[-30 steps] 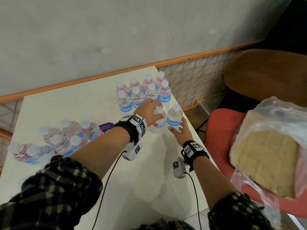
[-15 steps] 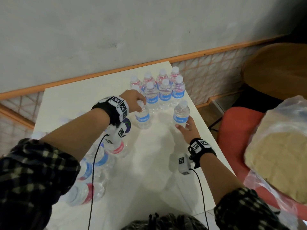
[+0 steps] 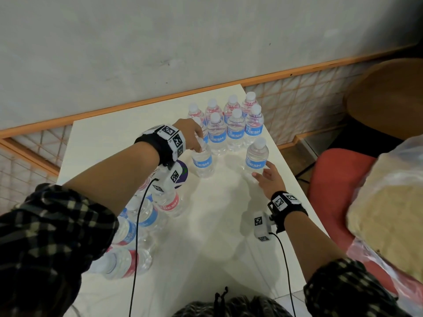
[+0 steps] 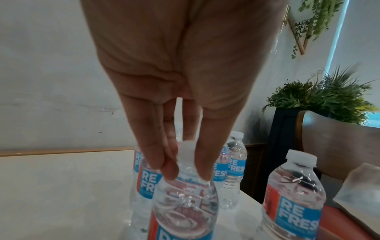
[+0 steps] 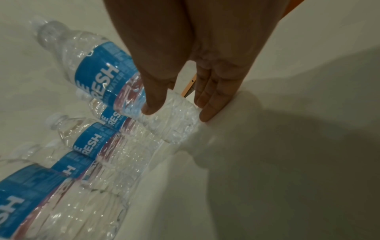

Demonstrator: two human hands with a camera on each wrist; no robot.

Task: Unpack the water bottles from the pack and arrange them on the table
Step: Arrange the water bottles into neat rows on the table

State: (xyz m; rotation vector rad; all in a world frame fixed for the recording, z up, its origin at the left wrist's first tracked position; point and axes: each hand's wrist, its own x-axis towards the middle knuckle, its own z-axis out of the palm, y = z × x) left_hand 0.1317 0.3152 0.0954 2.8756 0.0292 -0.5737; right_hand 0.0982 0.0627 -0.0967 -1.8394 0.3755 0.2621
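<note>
The head view looks steeply down from above the white table (image 3: 219, 225), facing the wall, taking in both forearms. The left wrist view sits low and close, looking along the left hand (image 4: 180, 81) toward the wall and the standing bottles (image 4: 232, 170). The right wrist view, tilted, looks closely down the right hand (image 5: 185, 56) at the tabletop. All 3 views share the standing bottles.
</note>
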